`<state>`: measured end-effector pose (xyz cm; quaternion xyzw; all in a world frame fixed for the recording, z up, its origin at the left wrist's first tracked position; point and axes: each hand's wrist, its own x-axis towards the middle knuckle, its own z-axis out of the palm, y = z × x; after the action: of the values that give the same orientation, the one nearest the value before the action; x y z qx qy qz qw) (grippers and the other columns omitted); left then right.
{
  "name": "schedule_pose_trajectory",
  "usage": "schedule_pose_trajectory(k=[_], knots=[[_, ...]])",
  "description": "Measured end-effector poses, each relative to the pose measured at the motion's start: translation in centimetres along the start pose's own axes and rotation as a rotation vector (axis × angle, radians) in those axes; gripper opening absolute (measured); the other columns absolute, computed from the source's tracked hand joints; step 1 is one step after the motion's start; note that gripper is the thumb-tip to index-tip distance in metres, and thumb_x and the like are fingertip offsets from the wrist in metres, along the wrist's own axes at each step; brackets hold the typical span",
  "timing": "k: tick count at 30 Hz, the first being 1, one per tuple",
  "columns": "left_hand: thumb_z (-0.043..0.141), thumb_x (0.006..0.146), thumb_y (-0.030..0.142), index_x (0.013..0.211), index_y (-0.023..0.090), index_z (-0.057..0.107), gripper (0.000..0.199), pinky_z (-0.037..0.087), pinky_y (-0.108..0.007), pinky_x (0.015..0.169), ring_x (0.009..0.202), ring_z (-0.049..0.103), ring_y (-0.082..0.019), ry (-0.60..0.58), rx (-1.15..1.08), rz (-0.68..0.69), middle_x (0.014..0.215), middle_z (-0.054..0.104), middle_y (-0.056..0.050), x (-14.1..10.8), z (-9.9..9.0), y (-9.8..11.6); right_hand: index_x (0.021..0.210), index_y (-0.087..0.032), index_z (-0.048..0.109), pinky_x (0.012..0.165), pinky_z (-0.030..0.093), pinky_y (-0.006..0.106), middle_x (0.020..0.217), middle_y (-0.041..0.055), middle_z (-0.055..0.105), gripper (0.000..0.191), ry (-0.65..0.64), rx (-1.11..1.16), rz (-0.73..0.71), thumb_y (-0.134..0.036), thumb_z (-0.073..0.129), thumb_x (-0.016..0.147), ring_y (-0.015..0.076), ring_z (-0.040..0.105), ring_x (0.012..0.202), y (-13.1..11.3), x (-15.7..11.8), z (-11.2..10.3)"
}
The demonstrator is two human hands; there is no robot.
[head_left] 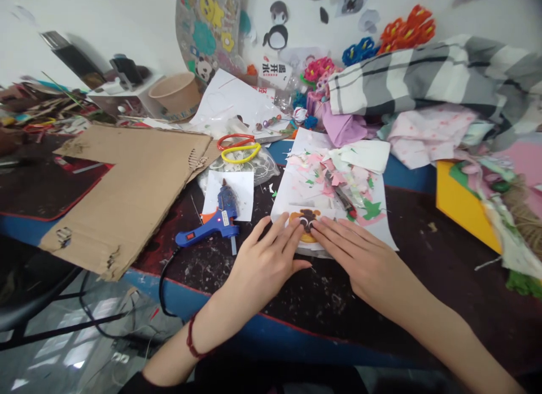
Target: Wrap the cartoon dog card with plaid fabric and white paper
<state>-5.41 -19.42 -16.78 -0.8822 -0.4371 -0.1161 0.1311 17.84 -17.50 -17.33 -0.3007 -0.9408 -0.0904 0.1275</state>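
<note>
A small orange and brown animal-face cutout (307, 220) lies at the near end of a white paper sheet (282, 205). My left hand (265, 258) rests flat with its fingertips on the cutout's left side. From the other side, the outstretched fingers of my right hand (359, 250) touch its right part. Both hands cover some of the cutout's edges. Just beyond it, among pink and green scraps (372, 209), lies a dark craft knife (341, 195). To the left, a blue hot glue gun (220, 219) sits on a small white paper.
A large cardboard piece (131, 179) overhangs the table edge at left. Red and yellow rings (240, 152) lie on a plastic bag. Checked cloth (419, 78) and fabric pile up at back right, near a yellow sheet (459, 210). The glue gun's cord (163, 281) hangs over the front edge.
</note>
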Motion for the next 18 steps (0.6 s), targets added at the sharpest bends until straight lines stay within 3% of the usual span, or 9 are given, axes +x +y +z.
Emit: schedule_pose_trajectory(k=[6,18], knots=[[0.046,0.101,0.048,0.144,0.013,0.050,0.055,0.038,-0.045,0.116,0.143,0.044,-0.023,0.024,0.013,-0.018,0.151,0.051,-0.006,0.1,-0.3,-0.1,0.142,-0.002,0.050,0.118,0.039,0.047,0.151,0.0145,0.049,0.063,0.064,-0.016,0.037,0.009,0.038,0.081,0.0268,0.044,0.142,0.2,0.1,-0.4],[0.036,0.098,0.062,0.143,0.008,0.050,0.072,0.033,-0.050,0.121,0.147,0.039,-0.026,-0.044,-0.004,0.014,0.151,0.050,-0.012,1.8,0.3,-0.2,0.145,0.000,0.046,0.118,0.040,0.048,0.155,0.0152,0.043,0.069,-0.021,0.000,0.063,0.008,0.039,0.077,0.0282,0.041,0.144,0.7,0.8,0.4]])
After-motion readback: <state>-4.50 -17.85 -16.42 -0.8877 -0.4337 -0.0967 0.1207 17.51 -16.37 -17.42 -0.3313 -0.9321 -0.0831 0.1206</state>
